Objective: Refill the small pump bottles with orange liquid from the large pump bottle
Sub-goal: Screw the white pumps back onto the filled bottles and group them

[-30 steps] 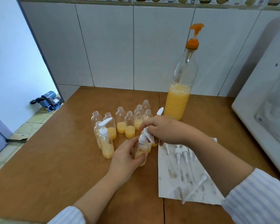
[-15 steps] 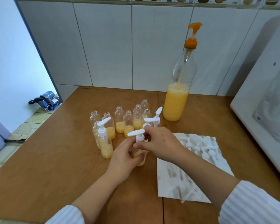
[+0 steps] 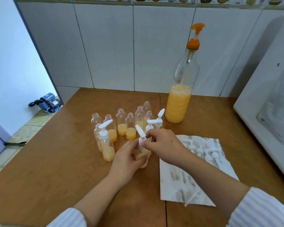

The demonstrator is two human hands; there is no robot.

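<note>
Right now your left hand [image 3: 126, 159] is wrapped around a small bottle [image 3: 143, 158] that stands on the wooden table [image 3: 56, 169], well in front of the large pump bottle [image 3: 181, 95] and a little to its left. Your right hand [image 3: 162, 143] pinches the collar of the white pump head [image 3: 140, 133] sitting on that small bottle's neck, with the spout pointing up and away from you. Orange liquid fills the lower part of the large pump bottle, which stands upright near the tiled wall [image 3: 105, 46] with its orange pump [image 3: 194, 38] on top. Just left of it, and nearer you, stands a cluster of open small bottles [image 3: 129, 125], several with orange liquid at the bottom, and three more already wear white pumps. In front of the large bottle, to your right hand's side, loose white pumps [image 3: 203, 149] lie on a sheet of paper [image 3: 187, 182].
</note>
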